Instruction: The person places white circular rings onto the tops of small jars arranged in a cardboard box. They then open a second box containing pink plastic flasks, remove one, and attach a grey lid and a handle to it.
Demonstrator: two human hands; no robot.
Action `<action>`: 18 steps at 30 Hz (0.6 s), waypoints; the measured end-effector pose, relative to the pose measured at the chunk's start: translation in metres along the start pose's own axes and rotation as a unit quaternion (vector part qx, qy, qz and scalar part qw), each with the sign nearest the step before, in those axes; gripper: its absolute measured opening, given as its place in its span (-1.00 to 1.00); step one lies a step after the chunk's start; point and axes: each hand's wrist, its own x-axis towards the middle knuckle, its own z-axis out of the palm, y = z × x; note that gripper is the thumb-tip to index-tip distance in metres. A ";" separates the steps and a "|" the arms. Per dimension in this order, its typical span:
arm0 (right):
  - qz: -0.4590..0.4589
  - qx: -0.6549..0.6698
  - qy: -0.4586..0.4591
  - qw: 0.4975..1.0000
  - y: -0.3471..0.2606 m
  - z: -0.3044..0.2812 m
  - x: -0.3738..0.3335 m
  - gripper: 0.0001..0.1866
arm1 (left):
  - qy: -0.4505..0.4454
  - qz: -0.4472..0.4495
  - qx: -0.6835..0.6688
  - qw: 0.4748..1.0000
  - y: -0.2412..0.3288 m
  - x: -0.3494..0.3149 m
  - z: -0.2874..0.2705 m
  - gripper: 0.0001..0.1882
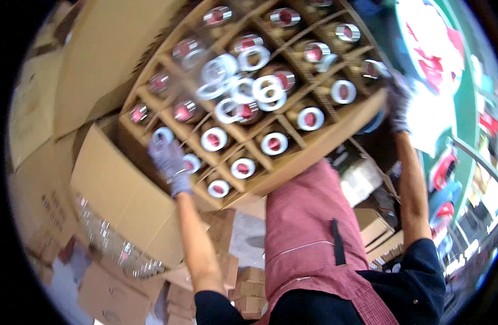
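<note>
A cardboard box (pixel 314 142) with card dividers holds several clear glass jars or bottles, with shiny round mouths and pinkish red showing inside. White rings sit on the mouths of the nearer ones, such as this ring (pixel 273 143). Loose white rings (pixel 242 89) lie heaped over the middle compartments. My gloved left hand (pixel 167 157) pinches a white ring (pixel 163 135) at a mouth by the box's left side. At the right corner, my gloved right hand (pixel 399 103) is beside a bare glass mouth (pixel 371 69). Its fingers are blurred and partly hidden.
Raised cardboard flaps (pixel 119 195) flank the box on the left. More glassware (pixel 119 246) stands below that flap. Stacked cartons (pixel 249 292) are on the floor. To the right stands a green surface (pixel 468 135) with red and white items. A pink checked apron (pixel 314 227) covers my front.
</note>
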 end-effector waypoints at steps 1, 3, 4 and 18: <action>-0.018 -0.027 -0.011 0.999 0.000 0.007 0.003 -0.68 | -0.031 -0.032 -0.003 0.999 -0.006 0.004 0.002 -0.55; -0.051 -0.031 -0.047 0.997 -0.005 0.014 0.007 -0.65 | -0.030 -0.017 0.040 0.999 -0.023 0.010 0.011 -0.60; -0.066 0.008 -0.061 0.996 -0.012 0.013 0.004 -0.61 | -0.025 -0.011 0.016 0.999 -0.019 0.016 0.008 -0.67; -0.049 -0.111 -0.140 0.983 -0.030 0.017 0.023 -0.58 | 0.025 -0.056 -0.105 0.993 0.087 0.018 -0.056 -0.51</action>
